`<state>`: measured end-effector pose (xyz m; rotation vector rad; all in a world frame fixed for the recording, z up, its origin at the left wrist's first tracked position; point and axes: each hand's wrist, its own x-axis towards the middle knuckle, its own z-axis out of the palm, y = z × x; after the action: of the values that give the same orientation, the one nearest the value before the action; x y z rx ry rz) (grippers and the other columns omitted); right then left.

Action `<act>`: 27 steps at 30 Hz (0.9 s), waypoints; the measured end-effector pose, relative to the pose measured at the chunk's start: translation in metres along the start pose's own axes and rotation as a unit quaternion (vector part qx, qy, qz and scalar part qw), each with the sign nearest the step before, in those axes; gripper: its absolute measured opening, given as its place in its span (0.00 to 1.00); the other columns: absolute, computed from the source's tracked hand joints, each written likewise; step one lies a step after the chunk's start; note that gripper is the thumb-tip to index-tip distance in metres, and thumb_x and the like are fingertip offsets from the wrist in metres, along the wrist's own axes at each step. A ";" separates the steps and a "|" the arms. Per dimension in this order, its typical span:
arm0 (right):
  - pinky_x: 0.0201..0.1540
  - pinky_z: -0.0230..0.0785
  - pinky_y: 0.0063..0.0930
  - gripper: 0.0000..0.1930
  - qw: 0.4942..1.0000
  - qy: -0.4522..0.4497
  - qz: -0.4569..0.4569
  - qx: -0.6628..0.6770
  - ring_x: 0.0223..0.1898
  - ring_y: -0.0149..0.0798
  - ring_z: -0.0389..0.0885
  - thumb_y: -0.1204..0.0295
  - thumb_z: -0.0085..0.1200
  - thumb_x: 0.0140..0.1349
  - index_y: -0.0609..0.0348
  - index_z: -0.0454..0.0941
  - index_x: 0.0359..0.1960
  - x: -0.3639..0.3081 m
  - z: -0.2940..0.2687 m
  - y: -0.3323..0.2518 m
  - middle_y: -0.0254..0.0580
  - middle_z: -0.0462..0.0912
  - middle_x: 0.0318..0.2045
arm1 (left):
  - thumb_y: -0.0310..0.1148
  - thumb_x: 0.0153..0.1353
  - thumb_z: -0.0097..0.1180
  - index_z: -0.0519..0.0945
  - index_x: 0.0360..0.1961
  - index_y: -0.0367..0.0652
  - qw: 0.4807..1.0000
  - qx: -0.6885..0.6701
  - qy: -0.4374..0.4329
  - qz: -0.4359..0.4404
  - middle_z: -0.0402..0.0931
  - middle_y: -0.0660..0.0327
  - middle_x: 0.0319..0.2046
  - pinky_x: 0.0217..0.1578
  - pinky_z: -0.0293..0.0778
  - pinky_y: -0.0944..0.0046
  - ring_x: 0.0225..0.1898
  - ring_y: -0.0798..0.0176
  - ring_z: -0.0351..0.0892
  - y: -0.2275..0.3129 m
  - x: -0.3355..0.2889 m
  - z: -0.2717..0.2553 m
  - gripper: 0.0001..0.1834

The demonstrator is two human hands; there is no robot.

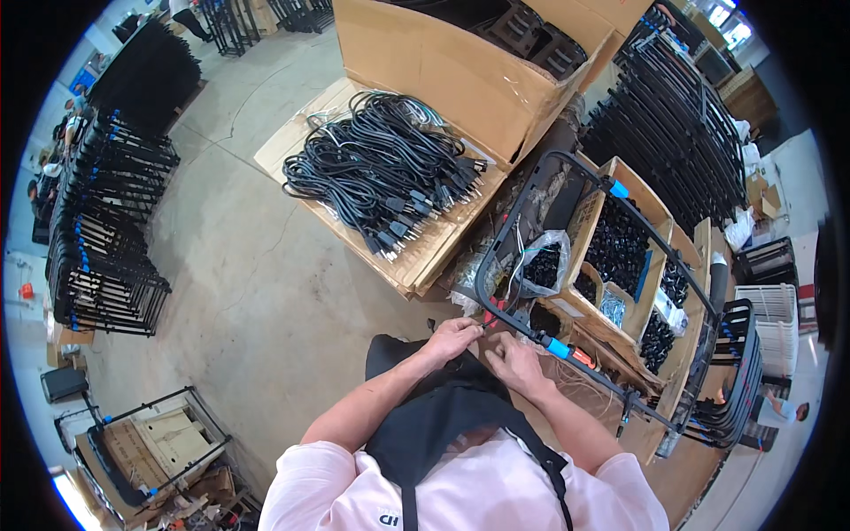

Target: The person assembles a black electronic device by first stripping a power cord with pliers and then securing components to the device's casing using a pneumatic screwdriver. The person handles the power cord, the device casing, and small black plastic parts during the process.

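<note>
A black tubular frame (584,159) with rounded corners and blue sleeves (558,348) lies across the workbench in front of me. My left hand (454,340) is closed in a pinch just beside the frame's near left corner. What sits between its fingertips is too small to make out. Close by, my right hand (516,361) has its fingers curled at the frame's near bar, and whatever they hold is hidden. Past my fingertips lies a red item (494,310) on the bench edge. An orange-handled tool (582,357) rests beside the near blue sleeve.
A wooden compartment box (580,311) holds many small black parts and some screws. Black power cords (381,168) are heaped on cardboard (274,157) at the left, below a large carton (425,75). Stacked black frames (664,124) stand at the right and far left.
</note>
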<state>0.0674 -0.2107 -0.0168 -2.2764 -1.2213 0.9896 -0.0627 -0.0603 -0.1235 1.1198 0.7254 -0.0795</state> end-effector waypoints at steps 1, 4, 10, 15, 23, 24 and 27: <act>0.48 0.79 0.50 0.22 0.998 -0.004 0.060 -0.012 0.45 0.60 0.87 0.59 0.65 0.66 0.63 0.77 0.52 0.005 0.014 0.023 0.57 0.87 0.41 | 0.41 0.73 0.57 0.87 0.45 0.39 0.999 -0.001 -0.019 -0.029 0.84 0.64 0.34 0.39 0.75 0.67 0.35 0.72 0.78 0.009 -0.006 0.001 0.15; 0.48 0.80 0.50 0.27 0.978 0.093 0.122 -0.138 0.45 0.62 0.88 0.57 0.67 0.63 0.64 0.75 0.55 0.039 0.061 0.074 0.59 0.88 0.39 | 0.39 0.75 0.56 0.86 0.42 0.40 0.996 0.037 -0.078 -0.011 0.83 0.66 0.34 0.38 0.75 0.69 0.34 0.74 0.77 0.027 -0.015 -0.003 0.14; 0.50 0.85 0.48 0.30 0.954 0.073 0.286 -0.057 0.49 0.60 0.90 0.55 0.62 0.62 0.70 0.76 0.56 0.150 0.116 0.159 0.63 0.89 0.45 | 0.38 0.78 0.56 0.84 0.52 0.35 0.987 0.072 -0.118 -0.077 0.86 0.62 0.38 0.43 0.80 0.67 0.37 0.70 0.82 0.026 0.001 -0.010 0.16; 0.51 0.83 0.49 0.31 0.945 0.085 0.315 -0.026 0.49 0.58 0.90 0.52 0.61 0.59 0.70 0.80 0.51 0.161 0.107 0.145 0.61 0.90 0.43 | 0.39 0.79 0.55 0.83 0.55 0.34 0.987 0.055 -0.126 -0.085 0.86 0.62 0.38 0.43 0.79 0.68 0.37 0.71 0.83 0.033 -0.001 -0.014 0.17; 0.48 0.79 0.50 0.16 0.905 0.054 0.360 0.222 0.44 0.60 0.88 0.66 0.55 0.63 0.66 0.79 0.45 -0.008 0.093 0.034 0.63 0.88 0.38 | 0.38 0.80 0.54 0.82 0.54 0.33 0.983 0.027 -0.163 -0.084 0.87 0.60 0.40 0.43 0.80 0.68 0.37 0.69 0.85 0.029 0.009 -0.011 0.17; 0.51 0.78 0.51 0.19 0.912 0.073 0.359 0.185 0.47 0.62 0.87 0.66 0.55 0.63 0.66 0.77 0.52 -0.025 0.095 0.018 0.65 0.87 0.41 | 0.37 0.80 0.54 0.82 0.54 0.33 0.984 0.020 -0.160 -0.082 0.87 0.59 0.40 0.43 0.80 0.67 0.38 0.69 0.85 0.028 0.008 -0.011 0.16; 0.59 0.74 0.54 0.31 0.912 0.066 0.355 0.192 0.55 0.67 0.83 0.67 0.54 0.64 0.64 0.66 0.68 -0.050 0.089 -0.009 0.70 0.84 0.50 | 0.37 0.80 0.54 0.84 0.51 0.34 0.985 0.024 -0.152 -0.077 0.87 0.61 0.38 0.42 0.80 0.68 0.37 0.70 0.84 0.029 0.007 -0.005 0.15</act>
<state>-0.0210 -0.2474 -0.0518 -2.4205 -0.0789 1.1460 -0.0483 -0.0405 -0.1060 1.0665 0.5364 -0.3927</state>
